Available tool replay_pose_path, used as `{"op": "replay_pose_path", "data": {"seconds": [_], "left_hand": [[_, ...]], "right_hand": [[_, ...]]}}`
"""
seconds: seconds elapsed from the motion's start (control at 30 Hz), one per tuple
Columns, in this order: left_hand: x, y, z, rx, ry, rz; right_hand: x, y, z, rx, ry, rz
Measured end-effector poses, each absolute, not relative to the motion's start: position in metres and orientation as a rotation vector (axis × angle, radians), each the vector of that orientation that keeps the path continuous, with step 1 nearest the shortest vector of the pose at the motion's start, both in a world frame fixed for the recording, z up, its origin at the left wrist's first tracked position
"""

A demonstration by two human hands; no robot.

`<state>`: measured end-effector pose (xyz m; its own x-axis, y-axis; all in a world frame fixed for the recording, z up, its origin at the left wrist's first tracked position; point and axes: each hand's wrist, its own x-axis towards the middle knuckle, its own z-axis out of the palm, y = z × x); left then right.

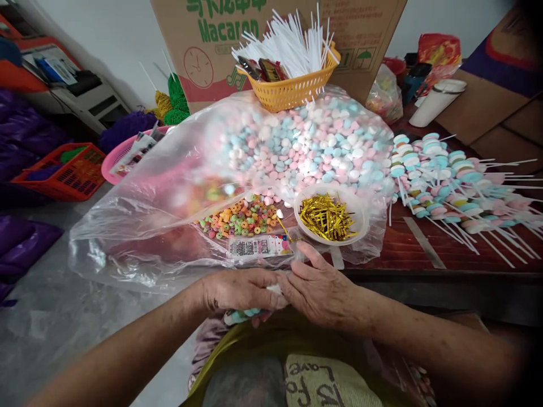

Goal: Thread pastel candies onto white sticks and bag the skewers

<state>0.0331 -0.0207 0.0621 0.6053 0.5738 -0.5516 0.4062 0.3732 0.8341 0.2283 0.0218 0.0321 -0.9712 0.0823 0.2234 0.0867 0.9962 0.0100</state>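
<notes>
a large clear bag of pastel candies (pixel 314 141) fills the table's middle. at 3 o'clock lie finished candy sticks (pixel 453 186), sticks pointing right. a white bowl of gold twist ties (pixel 326 217) sits just above the hands. the left hand (pixel 237 291) closes on a candy skewer (pixel 244 315), its long axis running left-right; the right hand (pixel 320 291) pinches its right end, which it hides.

The cardboard box (pixel 212 51) reads "Macaron"; the apron (pixel 322 384) reads "Love".
</notes>
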Motion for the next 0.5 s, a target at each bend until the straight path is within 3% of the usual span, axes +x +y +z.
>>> {"op": "replay_pose_path", "data": {"seconds": [0.07,0.23,0.33,0.4,0.5], "left_hand": [[0.034,-0.021,0.063,1.497,1.034,0.067],[0.034,-0.030,0.063,2.426,1.282,0.063],[0.024,-0.039,0.060,2.490,1.317,0.357],[0.015,-0.044,0.058,2.246,1.461,0.633],[0.010,-0.046,0.053,1.479,1.772,0.989]], "right_hand": [[0.227,0.015,0.023,-0.262,-2.990,0.320],[0.219,0.010,0.020,-0.790,-2.346,1.986],[0.208,0.024,0.030,-0.695,-2.059,2.453],[0.196,0.041,0.040,-0.739,-2.143,2.270],[0.169,0.070,0.050,-1.173,-2.502,1.143]]}}
